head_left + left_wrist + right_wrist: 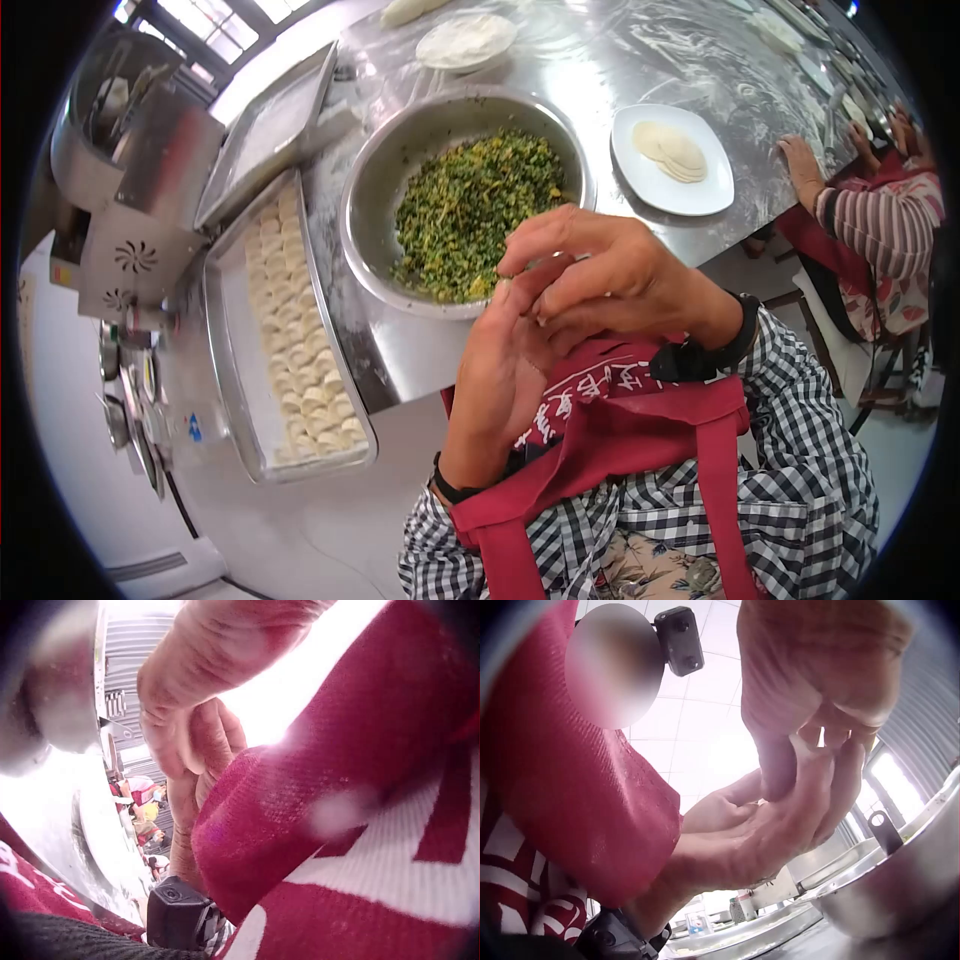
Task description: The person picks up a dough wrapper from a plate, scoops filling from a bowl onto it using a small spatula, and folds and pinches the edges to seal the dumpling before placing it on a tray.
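Both hands meet in the head view, just past the near rim of a steel bowl [362,245] of chopped green and yellow filling [480,205]. The right hand [625,275] has bent fingers, their tips against the fingers of the upright left hand [505,365]. Whatever may lie between the fingertips is hidden. In the left wrist view the left hand [225,652] is close above and the right hand [187,814] beyond it. The right wrist view has the right hand [821,682] over the left hand [735,847], with the bowl [885,892] to the right.
Left of the bowl, a metal tray [228,350] holds rows of pale dumplings [305,365]; another tray [270,125] lies behind. A white plate [640,190] with round wrappers [672,150] sits right. A floury disc [465,42] is at the back. Another person's hand [800,170] touches the table.
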